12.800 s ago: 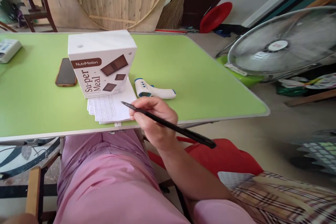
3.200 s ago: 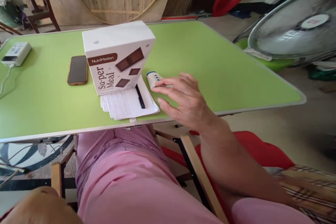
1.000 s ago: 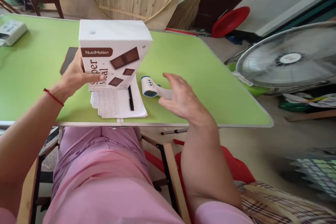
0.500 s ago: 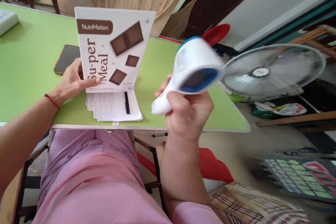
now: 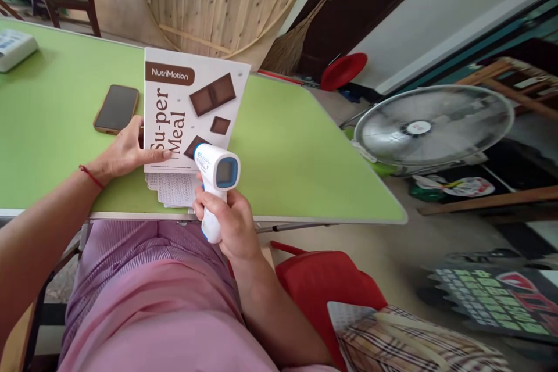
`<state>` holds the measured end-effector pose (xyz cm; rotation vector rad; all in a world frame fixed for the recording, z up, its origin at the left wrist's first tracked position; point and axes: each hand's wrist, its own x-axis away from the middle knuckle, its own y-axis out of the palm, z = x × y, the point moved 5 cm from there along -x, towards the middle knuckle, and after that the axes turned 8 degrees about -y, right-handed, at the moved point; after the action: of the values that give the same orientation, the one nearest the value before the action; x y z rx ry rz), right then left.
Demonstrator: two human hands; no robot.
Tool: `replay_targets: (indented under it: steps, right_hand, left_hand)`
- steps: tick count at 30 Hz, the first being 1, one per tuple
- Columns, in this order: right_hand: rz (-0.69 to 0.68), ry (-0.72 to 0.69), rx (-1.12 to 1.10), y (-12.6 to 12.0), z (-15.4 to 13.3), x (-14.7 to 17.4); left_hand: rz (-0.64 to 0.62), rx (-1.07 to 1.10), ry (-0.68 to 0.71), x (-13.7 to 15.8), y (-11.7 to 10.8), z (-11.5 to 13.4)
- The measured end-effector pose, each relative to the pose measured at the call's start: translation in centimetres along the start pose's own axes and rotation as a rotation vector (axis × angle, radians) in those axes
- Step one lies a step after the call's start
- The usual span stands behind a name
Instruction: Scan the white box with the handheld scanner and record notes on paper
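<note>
My left hand grips the lower left edge of a white box printted with "NutriMotion Su-per Meal" and brown chocolate pieces, its thumb across the front. The box stands tilted up over the green table. In my right hand is a white and blue infrared thermometer, fingers wrapped round its handle. Its head covers the box's lower right part, with the small screen facing me. Beneath the box lie papers covered in handwriting, partly hidden by the box and my right hand.
A dark phone lies on the green table, left of the box. A white device sits at the far left. Beyond the table's right edge stands a fan; a red chair is below, beside a plaid cloth.
My right hand has brought the thermometer left and down, from beside the box to in front of its lower right corner. The pen on the papers is now hidden.
</note>
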<state>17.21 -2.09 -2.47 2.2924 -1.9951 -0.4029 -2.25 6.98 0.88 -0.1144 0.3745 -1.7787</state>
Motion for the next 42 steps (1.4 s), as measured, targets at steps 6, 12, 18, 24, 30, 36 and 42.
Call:
replay_targets:
  steps: [6, 12, 18, 24, 30, 36, 42]
  right_hand:
    - [-0.005, -0.002, -0.075, 0.8, 0.4, -0.5]
    - [0.015, 0.019, -0.078, 0.7, 0.9, -0.7]
    - [0.048, 0.014, -0.07, 0.8, 0.9, -0.6]
    - [0.03, 0.017, -0.101, 0.9, 1.0, -0.7]
    - [0.003, 0.027, -0.088, 0.9, 0.9, -0.6]
    - [0.022, 0.03, 0.015, 0.6, 1.3, -0.7]
    - [-0.09, -0.023, 0.126, 0.3, -0.5, -0.1]
  left_hand:
    - [-0.011, 0.034, 0.026, 0.1, 0.1, 0.4]
    - [-0.028, 0.011, 0.033, -0.2, 0.0, 0.0]
    - [-0.024, 0.024, 0.081, -0.2, -0.2, -0.5]
    - [-0.012, -0.021, 0.054, -0.5, -0.6, -0.9]
    - [-0.015, -0.061, 0.001, -0.2, -0.4, -0.3]
    - [0.041, -0.213, -0.02, 0.0, -0.8, -0.3]
    - [0.093, -0.267, -0.057, 0.1, -1.1, -0.4]
